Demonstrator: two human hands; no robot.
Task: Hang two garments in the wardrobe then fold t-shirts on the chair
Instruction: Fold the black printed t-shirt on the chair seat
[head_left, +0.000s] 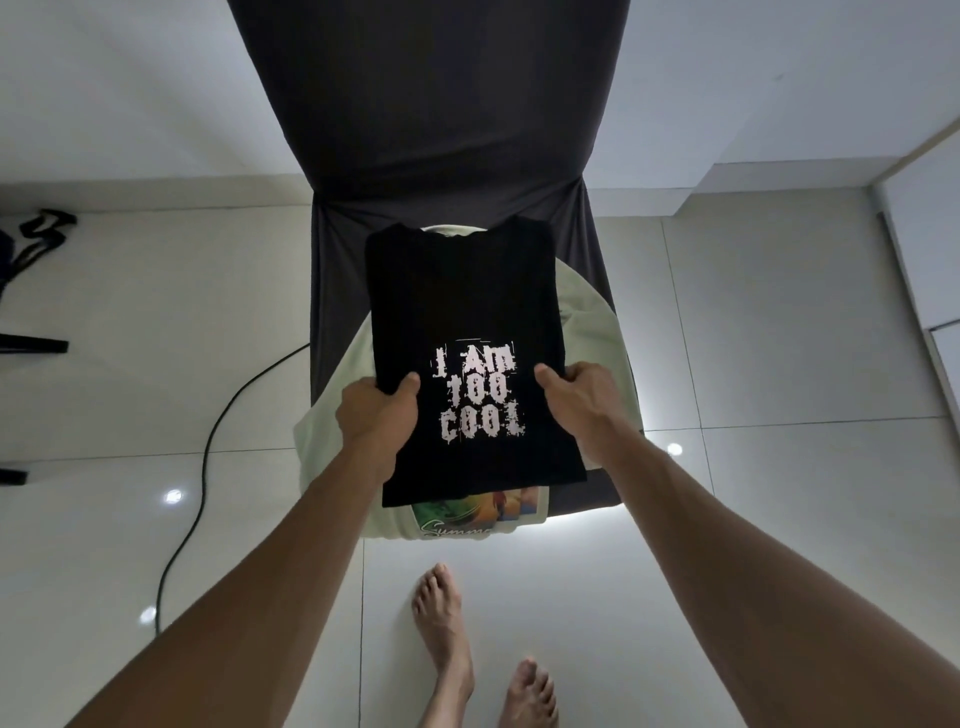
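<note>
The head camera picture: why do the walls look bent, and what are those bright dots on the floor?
In the head view, the wide-angle lens bows straight lines near the edges and stretches the arms; the bright dots on the floor look like lamp glare on glossy tiles; the chair and the black t-shirt are dark with little detail, though its white lettering reads sharply.

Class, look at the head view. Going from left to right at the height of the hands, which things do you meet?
black cable → left hand → black t-shirt → right hand
</note>
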